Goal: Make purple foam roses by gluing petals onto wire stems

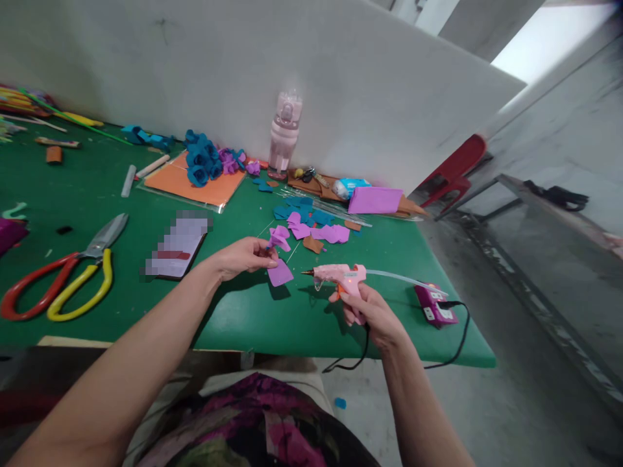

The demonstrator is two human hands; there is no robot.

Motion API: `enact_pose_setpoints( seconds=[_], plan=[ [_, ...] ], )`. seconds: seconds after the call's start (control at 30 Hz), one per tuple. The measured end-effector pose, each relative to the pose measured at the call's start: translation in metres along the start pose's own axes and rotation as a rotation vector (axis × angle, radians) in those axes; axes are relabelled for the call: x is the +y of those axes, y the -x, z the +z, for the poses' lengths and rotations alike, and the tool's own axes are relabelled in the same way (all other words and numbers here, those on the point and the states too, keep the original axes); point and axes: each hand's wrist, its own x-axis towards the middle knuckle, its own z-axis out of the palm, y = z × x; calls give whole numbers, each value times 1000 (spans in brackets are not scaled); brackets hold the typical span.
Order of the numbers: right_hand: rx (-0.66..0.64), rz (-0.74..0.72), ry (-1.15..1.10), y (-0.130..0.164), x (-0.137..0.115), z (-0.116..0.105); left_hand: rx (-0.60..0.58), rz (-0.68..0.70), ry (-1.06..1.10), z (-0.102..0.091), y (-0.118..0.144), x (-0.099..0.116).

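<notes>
I am holding a pink glue gun (pixel 339 275) in my right hand (pixel 370 314), grip wrapped around its handle with a finger lying at the trigger, the nozzle pointing left toward the piece in my other hand. My left hand (pixel 242 255) is pinching a small purple flower piece (pixel 279 238) at its base, fingers narrowed tight on it, just above the green tabletop (pixel 253 311). A loose purple petal (pixel 280 273) is lying flat right under that hand, between it and the nozzle.

To do this gluing well, I judge I should be keeping the nozzle tip close to the spot where the next petal joins, squeezing out only a small bead, and keeping my left fingertips back from the hot tip. A thread of glue seems to be hanging under the nozzle, so I would be wiping or twisting it off before pressing parts together. The gun's black cord (pixel 360 357) is running off the near edge of the tabletop, and a clear glue stick is sticking out the back toward a purple power strip (pixel 435 309); I would be watching that the cord does not drag.

As for containers, a pale pink bottle (pixel 284 134) is standing upright by the white wall panel; I cannot tell how full it is. An orange sheet (pixel 192 183) in a clear sleeve is carrying finished blue roses (pixel 201 157). More cut purple and teal petals (pixel 311 224) are lying scattered beyond my hands, and red and yellow handled scissors (pixel 63 275) are resting well to the left.
</notes>
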Motion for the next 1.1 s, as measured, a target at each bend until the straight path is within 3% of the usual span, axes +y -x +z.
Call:
enact_pose_setpoints(
  seconds=[0.23, 0.43, 0.57, 0.67, 0.73, 0.83, 0.97, 1.1],
  plan=[
    [154, -11, 159, -20, 8, -26, -9, 1, 149, -2, 1, 3],
    [321, -30, 591, -38, 15, -43, 23, 24, 155, -2, 2, 1],
    [353, -59, 922, -46, 19, -55, 5, 45, 133, 0, 3, -3],
    [329, -54, 996, -48, 16, -57, 15, 38, 117, -2, 2, -6],
    [382, -51, 1023, -44, 7, -52, 24, 42, 94, -2, 2, -6],
    [479, -179, 909, -34, -13, -32, 25, 58, 30, 1, 5, 1],
    [218, -338, 353, -36, -29, 7, 26, 66, -77, 6, 6, 17],
    [0, -340, 269, -50, -30, 40, -12, 59, -178, 7, 0, 30]
  ],
)
